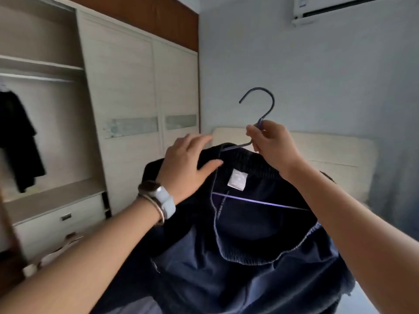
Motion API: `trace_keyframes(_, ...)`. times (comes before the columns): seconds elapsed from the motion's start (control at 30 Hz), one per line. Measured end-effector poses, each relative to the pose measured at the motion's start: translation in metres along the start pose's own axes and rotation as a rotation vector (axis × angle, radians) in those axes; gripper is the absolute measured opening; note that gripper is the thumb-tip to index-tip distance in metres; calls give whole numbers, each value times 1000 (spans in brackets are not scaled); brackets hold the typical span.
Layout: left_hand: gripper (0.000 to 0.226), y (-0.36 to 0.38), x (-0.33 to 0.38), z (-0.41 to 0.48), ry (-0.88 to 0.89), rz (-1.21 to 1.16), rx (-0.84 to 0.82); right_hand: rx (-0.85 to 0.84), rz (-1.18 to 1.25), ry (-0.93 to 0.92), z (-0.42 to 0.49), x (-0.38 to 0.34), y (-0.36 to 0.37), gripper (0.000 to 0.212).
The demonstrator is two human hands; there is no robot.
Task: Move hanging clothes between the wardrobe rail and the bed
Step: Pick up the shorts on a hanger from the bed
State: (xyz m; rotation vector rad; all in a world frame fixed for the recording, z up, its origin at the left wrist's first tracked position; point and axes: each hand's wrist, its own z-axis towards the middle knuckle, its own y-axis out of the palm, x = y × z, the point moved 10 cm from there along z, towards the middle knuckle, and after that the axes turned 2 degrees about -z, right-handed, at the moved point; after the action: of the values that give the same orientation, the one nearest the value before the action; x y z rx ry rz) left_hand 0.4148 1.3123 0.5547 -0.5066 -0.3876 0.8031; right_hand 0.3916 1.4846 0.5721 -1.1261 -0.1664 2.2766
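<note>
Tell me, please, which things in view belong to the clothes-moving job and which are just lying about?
Job: purple hanger, pinched by the right hand; dark garment on it, touched by the left hand; wardrobe rail; black garment hanging there; bed headboard.
Lying about: air conditioner; drawers; sliding doors; wristwatch.

The wardrobe rail is running beneath a shelf in the open compartment, and a black garment is hanging from its left end. Lower down, a ledge is topping the drawers. The bed is showing its cream headboard against the grey wall.
</note>
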Motion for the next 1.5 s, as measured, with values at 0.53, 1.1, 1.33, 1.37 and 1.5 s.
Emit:
trace_keyframes(0.53, 30, -178, -287, -74, -399, 178, -17, -352, -26, -191, -25, -136, 287, 30)
trace_keyframes(1.1, 43, -329, -524, -184, -503, 325, -349, -607, 460, -170, -27, -298, 639, 35)
trace_keyframes(1.33, 26, -348, -619, -175, -471, 254, -199, -830, 505, -372, -40, -369, 767, 33)
trace_keyframes(1.37, 29, -354, -640, -177, -491, 263, -203, -838, 459, -425, -34, -371, 783, 35)
trace_keyframes(1.5, 34, -392, -728, -180, -538, 355, -182, -834, 321, -413, 16, -340, 852, 35)
